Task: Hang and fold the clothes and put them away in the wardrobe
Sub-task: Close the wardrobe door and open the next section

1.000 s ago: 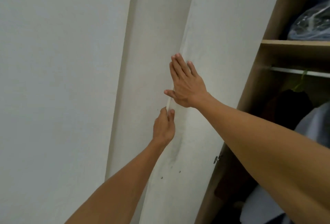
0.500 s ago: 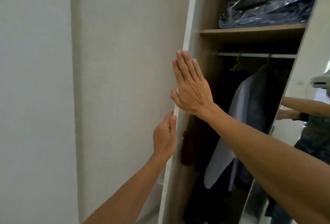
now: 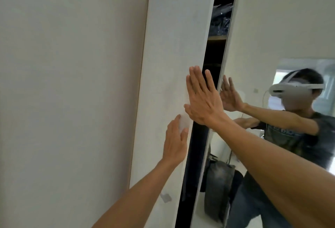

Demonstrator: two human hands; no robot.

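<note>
The white left wardrobe door (image 3: 168, 49) stands almost closed, leaving a narrow dark gap (image 3: 212, 49) beside the mirrored right door (image 3: 282, 28). My right hand (image 3: 203, 100) lies flat with straight fingers on the door's free edge. Below it, my left hand (image 3: 175, 142) also rests flat against the same door, fingers pointing up. Through the gap I see a plastic-wrapped dark bundle (image 3: 222, 19) on an upper shelf (image 3: 216, 37). The hanging clothes are hidden.
A plain white wall (image 3: 68, 91) fills the left. The mirror (image 3: 299, 118) on the right door reflects a person with a headset and a dark bag (image 3: 217, 187) on the floor behind me.
The left door has swung from wide open to nearly closed. Both hands stayed on it, and the left hand went from holding its edge to lying flat on its face. The hanging clothes went out of sight.
</note>
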